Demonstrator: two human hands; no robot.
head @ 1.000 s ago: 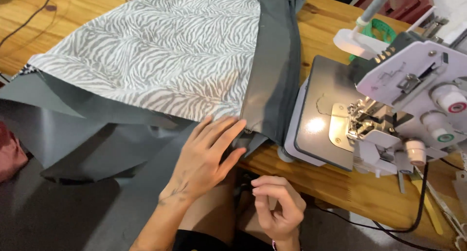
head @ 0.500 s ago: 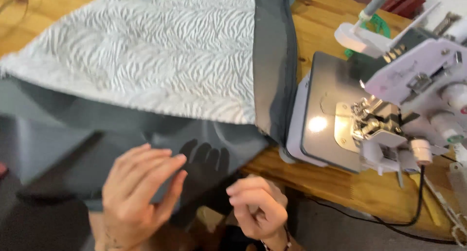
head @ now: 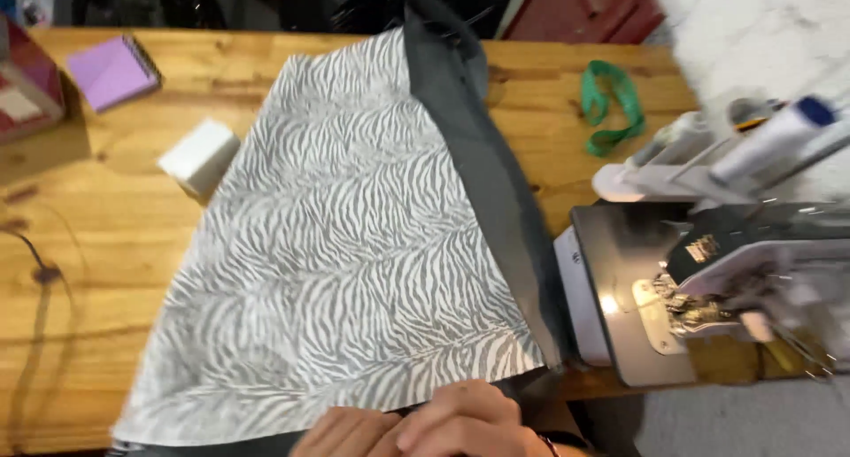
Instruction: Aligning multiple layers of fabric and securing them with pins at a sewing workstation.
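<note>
A grey-and-white zebra-striped fabric (head: 354, 262) lies spread over the wooden table (head: 88, 271), with a dark grey fabric strip (head: 482, 165) along its right edge. Both of my hands sit at the fabric's near edge, low in the view and partly cut off. My left hand (head: 350, 432) rests with its fingers together against the hem. To its right, my right hand (head: 465, 417) has curled fingers on the edge where the dark fabric shows beneath. A sewing machine (head: 699, 289) with its lamp lit stands just right of the fabric.
A purple notepad (head: 113, 69) and a reddish box (head: 27, 89) lie at the far left. A small white block (head: 199, 156) sits beside the fabric. A green tape (head: 611, 103) and thread cones (head: 761, 138) are behind the machine. A thin cable (head: 40, 271) crosses the table's left.
The view has tilted up and left, showing more table. My hands have drawn together at the fabric's near edge; the left hand no longer lies flat on the dark fabric.
</note>
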